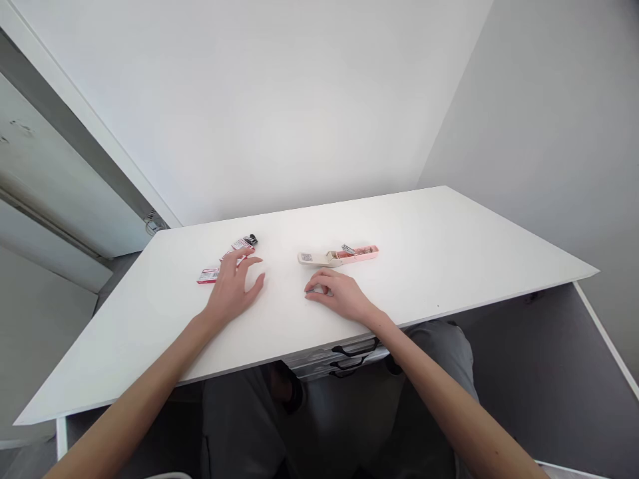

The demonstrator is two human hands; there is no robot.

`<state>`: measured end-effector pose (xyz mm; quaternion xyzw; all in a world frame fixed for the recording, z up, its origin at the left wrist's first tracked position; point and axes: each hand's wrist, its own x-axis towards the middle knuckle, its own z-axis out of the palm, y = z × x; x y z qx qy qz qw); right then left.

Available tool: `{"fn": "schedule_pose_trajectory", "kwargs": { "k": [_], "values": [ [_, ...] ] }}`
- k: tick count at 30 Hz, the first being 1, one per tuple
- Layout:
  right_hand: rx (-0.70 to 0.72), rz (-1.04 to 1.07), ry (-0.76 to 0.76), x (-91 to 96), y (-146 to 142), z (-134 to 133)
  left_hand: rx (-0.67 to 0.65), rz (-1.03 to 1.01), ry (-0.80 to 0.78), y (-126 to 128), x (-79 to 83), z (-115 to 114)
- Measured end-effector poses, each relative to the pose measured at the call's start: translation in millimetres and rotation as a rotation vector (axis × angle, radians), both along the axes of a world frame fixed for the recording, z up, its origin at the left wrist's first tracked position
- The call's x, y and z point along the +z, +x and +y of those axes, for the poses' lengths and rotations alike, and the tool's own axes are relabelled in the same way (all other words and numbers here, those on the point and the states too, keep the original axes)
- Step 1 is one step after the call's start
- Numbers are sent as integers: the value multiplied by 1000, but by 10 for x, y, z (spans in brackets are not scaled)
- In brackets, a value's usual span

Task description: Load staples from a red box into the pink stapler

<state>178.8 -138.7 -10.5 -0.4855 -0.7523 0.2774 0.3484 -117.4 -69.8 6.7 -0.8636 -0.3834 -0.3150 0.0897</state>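
My left hand point(233, 286) lies flat on the white table point(449, 246), fingers spread and open, its fingertips reaching a small red and white packet point(210, 274). A second red and white packet point(243, 245) with a black clip lies just beyond it. My right hand point(339, 295) rests on the table with its fingers curled down, pinching something small and pale that I cannot make out. Beyond that hand lies a pink tray point(357, 253) slid out of its beige sleeve point(314, 258), holding small metal pieces.
The table stands in a corner between two white walls. A grey door frame and white door point(54, 193) run along the left. Below the table's front edge I see my grey trousers and a drawer unit with black handles point(349, 356).
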Motion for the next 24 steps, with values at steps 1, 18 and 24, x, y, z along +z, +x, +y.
{"fn": "schedule_pose_trajectory", "kwargs": {
  "k": [1,18,24],
  "values": [
    [-10,26,-23,6,5,-2,-41,-1,0,105,-7,28],
    [-117,346,3,-44,37,69,-323,-16,-252,900,-69,377],
    [-222,461,-29,-49,147,49,-270,-24,-342,880,-91,398]
  ]
}}
